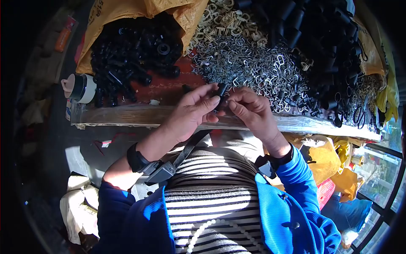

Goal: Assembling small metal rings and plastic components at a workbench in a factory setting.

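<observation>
Just over the table's front edge, my left hand (195, 109) is closed around a black plastic fitting (221, 89), its upper end showing above the fingers. Close against it on the right is my right hand (253, 111), thumb and forefinger pinched together at the fitting's side. Whatever sits in that pinch is too small to make out. Beyond both hands lies a pile of small metal clips (249, 63), with cream-coloured clips (228, 21) heaped behind it. To the left, black plastic fittings (122, 63) spill from an orange woven sack (101, 19).
A lidded cup (86, 89) stands at the table's left end. Long black tubular parts (325, 51) are piled at the right. The table's front edge (139, 116) runs just below my hands. Yellow and orange bags (323, 154) lie below on the right.
</observation>
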### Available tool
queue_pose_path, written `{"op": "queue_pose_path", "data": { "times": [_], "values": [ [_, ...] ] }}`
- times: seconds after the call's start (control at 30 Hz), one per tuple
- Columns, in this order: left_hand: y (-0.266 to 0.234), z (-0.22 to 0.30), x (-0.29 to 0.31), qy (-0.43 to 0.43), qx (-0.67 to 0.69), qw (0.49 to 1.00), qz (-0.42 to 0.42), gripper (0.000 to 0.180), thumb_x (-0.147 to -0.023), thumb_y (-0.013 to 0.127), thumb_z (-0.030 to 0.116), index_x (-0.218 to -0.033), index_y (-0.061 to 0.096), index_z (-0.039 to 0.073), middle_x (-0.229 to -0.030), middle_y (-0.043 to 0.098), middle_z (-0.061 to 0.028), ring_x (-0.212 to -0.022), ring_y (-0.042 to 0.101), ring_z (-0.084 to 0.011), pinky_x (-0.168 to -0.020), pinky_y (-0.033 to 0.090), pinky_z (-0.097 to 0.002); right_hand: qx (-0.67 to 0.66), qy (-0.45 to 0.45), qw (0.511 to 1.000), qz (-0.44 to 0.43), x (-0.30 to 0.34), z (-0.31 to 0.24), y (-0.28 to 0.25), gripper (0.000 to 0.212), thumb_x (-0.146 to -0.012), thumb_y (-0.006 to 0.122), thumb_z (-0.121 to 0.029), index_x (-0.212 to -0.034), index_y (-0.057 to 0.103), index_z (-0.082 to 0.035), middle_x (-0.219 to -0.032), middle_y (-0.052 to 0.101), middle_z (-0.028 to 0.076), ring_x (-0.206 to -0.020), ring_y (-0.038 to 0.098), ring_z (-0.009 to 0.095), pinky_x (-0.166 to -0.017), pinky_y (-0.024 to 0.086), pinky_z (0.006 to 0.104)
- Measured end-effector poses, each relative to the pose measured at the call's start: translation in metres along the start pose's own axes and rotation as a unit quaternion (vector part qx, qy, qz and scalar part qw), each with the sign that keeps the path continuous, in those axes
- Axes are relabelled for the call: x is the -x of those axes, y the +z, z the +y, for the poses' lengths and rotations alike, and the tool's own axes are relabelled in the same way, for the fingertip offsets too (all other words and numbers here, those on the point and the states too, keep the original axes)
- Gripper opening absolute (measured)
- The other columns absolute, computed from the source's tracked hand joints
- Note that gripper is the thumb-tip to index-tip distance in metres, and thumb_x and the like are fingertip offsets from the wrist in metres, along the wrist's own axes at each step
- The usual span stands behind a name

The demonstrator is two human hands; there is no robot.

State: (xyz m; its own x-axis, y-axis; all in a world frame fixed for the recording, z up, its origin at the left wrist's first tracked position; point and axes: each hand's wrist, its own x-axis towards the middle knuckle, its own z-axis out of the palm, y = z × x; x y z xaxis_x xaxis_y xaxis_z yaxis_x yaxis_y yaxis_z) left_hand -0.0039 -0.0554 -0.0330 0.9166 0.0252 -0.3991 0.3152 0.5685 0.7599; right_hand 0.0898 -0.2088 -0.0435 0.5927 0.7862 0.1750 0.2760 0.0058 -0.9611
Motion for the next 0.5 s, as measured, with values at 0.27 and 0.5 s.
{"op": "queue_pose_path", "data": {
  "times": [0.27, 0.5],
  "values": [
    [-0.0100, 0.0009, 0.0016, -0.013, 0.040, 0.999, -0.032, 0.030, -0.086, 0.041, 0.015, -0.115, 0.040, 0.005, -0.096, 0.053, -0.0056, -0.078, 0.055, -0.0151, -0.061, 0.044, -0.0210, -0.259, 0.124, 0.958, -0.023, -0.0014, -0.0047, 0.0038, 0.014, -0.080, 0.054, -0.012, -0.084, 0.057, 0.001, -0.081, 0.053, 0.002, -0.071, 0.045, 0.008, -0.066, 0.036, 0.0195],
    [-0.0075, 0.0019, -0.0007, 0.023, 0.052, 0.998, -0.027, 0.026, -0.085, 0.043, 0.013, -0.110, 0.043, 0.005, -0.093, 0.054, -0.0056, -0.079, 0.055, -0.0137, -0.063, 0.044, -0.0211, -0.275, 0.145, 0.950, -0.017, -0.0031, -0.0011, 0.0018, 0.015, -0.081, 0.052, -0.013, -0.085, 0.056, 0.000, -0.077, 0.053, 0.001, -0.064, 0.041, 0.007, -0.060, 0.034, 0.0186]
  ]
}}
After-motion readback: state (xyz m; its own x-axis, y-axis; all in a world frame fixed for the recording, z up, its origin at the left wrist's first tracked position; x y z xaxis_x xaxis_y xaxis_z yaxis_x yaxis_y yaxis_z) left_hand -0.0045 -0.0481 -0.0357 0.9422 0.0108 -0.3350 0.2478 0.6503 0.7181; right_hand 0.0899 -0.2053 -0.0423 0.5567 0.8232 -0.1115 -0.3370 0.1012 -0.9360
